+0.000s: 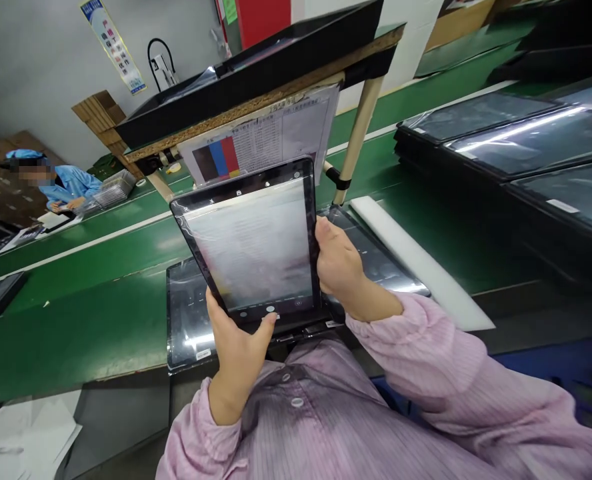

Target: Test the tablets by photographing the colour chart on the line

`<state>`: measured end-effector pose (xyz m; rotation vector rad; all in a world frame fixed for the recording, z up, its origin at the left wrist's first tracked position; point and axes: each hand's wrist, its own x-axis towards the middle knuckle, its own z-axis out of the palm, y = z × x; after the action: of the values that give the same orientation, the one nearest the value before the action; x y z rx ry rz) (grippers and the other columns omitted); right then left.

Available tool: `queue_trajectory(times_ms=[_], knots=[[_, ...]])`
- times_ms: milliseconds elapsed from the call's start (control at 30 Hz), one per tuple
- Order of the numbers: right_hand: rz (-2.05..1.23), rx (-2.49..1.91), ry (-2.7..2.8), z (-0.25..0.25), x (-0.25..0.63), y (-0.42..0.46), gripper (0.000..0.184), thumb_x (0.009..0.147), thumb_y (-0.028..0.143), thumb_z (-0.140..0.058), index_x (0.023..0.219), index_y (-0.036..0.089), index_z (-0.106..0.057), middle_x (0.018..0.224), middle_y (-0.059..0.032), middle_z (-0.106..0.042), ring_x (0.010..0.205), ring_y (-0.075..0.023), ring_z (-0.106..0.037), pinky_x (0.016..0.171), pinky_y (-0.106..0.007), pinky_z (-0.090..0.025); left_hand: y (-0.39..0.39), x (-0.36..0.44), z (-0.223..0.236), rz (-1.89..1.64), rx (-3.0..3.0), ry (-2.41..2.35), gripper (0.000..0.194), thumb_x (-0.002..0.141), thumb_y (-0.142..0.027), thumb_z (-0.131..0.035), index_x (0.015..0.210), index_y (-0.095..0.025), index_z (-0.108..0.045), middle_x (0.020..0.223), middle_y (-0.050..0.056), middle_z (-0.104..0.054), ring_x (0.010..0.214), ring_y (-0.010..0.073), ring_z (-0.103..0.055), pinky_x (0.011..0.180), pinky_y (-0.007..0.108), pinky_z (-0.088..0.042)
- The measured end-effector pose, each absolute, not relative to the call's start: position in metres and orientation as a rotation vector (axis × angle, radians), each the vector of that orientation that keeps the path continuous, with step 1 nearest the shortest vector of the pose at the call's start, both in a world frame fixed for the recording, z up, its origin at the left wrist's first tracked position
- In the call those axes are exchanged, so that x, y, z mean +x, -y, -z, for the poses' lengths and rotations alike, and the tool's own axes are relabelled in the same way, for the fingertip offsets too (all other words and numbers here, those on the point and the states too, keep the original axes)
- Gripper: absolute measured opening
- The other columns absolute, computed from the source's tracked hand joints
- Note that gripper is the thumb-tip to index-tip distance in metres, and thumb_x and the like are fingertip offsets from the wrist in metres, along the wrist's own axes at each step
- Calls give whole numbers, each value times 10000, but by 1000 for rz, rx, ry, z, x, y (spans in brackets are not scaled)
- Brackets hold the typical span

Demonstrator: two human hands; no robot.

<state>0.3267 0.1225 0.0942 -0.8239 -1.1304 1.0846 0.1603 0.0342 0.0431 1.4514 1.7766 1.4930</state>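
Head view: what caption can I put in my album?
Two hands hold a tablet in front of a printed sheet.

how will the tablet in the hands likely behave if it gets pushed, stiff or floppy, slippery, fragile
The tablet is probably stiff: it looks flat and straight-edged between the left hand and right hand. Its glossy front suggests a smooth face that could slip. It may be fragile, since the screen covers most of that side.
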Motion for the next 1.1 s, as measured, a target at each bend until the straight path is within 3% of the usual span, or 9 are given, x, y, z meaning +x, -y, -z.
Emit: queue_trajectory(times_ms=[233, 367, 633, 733, 833, 967, 1033, 1100], knots=[[-1023, -920, 1159, -91, 330, -129, 677, 846, 838, -380, 1121, 281, -650, 1106, -62, -696, 1240, -308, -593, 893, -453, -595, -36, 168, -39, -1513, 1461, -1848, 1150, 631, -459, -875, 1518, -131, -220, 1603, 258, -247, 1528, 371, -177, 1245, 535, -130], [-1002, -959, 1187, -91, 330, -129, 718, 850, 852, -327, 1166, 283, -630, 1114, -67, -691, 1235, -309, -595, 880, -461, -596, -37, 167, -36, -1474, 1532, -1910, 1118, 687, -512, -832, 1521, -111, -203, 1591, 276, -262, 1524, 371, -192, 1243, 531, -149], [-984, -962, 1207, -87, 332, -131, 719, 881, 829, -299, 1243, 292, -610, 1127, -57, -690, 1212, -291, -611, 889, -446, -588, -35, 171, -38, -1477, 1587, -1917, 1177, 662, -524, -844, 1530, -85, -183, 1602, 287, -224, 1522, 377, -193, 1239, 520, -165], [-1012, -926, 1191, -88, 332, -129, 713, 879, 825, -333, 1250, 287, -618, 1141, -54, -693, 1205, -283, -618, 892, -425, -591, -31, 160, -35, -1490, 1557, -1807, 997, 782, -504, -756, 1528, -91, -238, 1588, 265, -289, 1510, 344, -248, 1241, 480, -170], [-1080, -845, 1081, -91, 333, -122, 654, 879, 782, -437, 1224, 267, -645, 1162, -48, -700, 1204, -274, -621, 938, -415, -583, -27, 143, -36, -1642, 1299, -1558, 728, 862, -530, -666, 1454, -173, -437, 1499, 186, -476, 1439, 303, -396, 1215, 420, -255], [-1142, -714, 1106, -100, 333, -104, 554, 959, 637, -463, 1340, 258, -599, 1377, -34, -604, 1356, -236, -510, 1153, -419, -442, -25, 130, -48, -1741, 737, -1254, 572, 871, -529, -652, 1400, -349, -532, 1359, 41, -641, 1306, 248, -552, 1053, 368, -479], [-1079, -629, 1235, -104, 334, -96, 573, 1002, 587, -405, 1484, 283, -464, 1547, -6, -430, 1469, -219, -358, 1240, -421, -313, -25, 132, -55, -1730, 611, -1176, 555, 861, -515, -654, 1390, -380, -553, 1312, 23, -678, 1233, 251, -611, 965, 363, -542], [-985, -592, 1360, -107, 338, -91, 637, 1011, 598, -350, 1569, 292, -320, 1594, 10, -348, 1505, -238, -279, 1258, -439, -268, -24, 136, -58, -1715, 559, -1123, 533, 868, -501, -636, 1383, -385, -568, 1321, 17, -679, 1200, 253, -635, 942, 361, -557]])
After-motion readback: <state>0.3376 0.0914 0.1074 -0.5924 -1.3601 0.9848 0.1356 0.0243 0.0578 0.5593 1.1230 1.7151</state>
